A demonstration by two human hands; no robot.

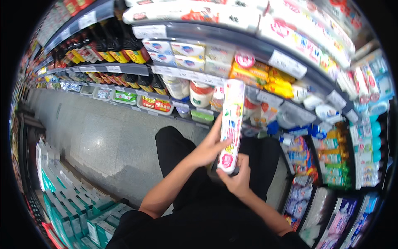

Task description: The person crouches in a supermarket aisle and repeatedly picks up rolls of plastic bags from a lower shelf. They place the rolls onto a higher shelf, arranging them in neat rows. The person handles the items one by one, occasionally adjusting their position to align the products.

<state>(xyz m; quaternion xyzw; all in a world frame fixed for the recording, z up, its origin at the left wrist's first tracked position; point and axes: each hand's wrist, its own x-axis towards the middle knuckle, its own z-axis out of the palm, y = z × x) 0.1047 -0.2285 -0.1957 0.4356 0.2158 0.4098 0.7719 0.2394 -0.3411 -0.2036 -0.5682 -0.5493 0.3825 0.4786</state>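
A long white plastic-wrapped package with pink, green and yellow print (pixel 232 121) is held upright in front of my body. My left hand (pixel 214 146) grips its left side, the thumb lying across the front. Around its lower end is my right hand (pixel 237 177), with the thumb at the bottom edge. A dark object shows partly behind the package's lower end; what it is cannot be told. Behind the package's top end are the store shelves, with boxed soap bars (pixel 188 55) and orange and yellow packs (pixel 250 74) nearby.
Large white wrapped packs (pixel 298 37) fill the upper shelf. Dark sauce bottles (pixel 130 46) stand to the left, above trays of packets (pixel 155 104). Teal and white boxes (pixel 65 214) are stacked at lower left. Bottles (pixel 334 155) and soft packs (pixel 340 218) line shelves at right. Grey floor (pixel 93 124) lies between.
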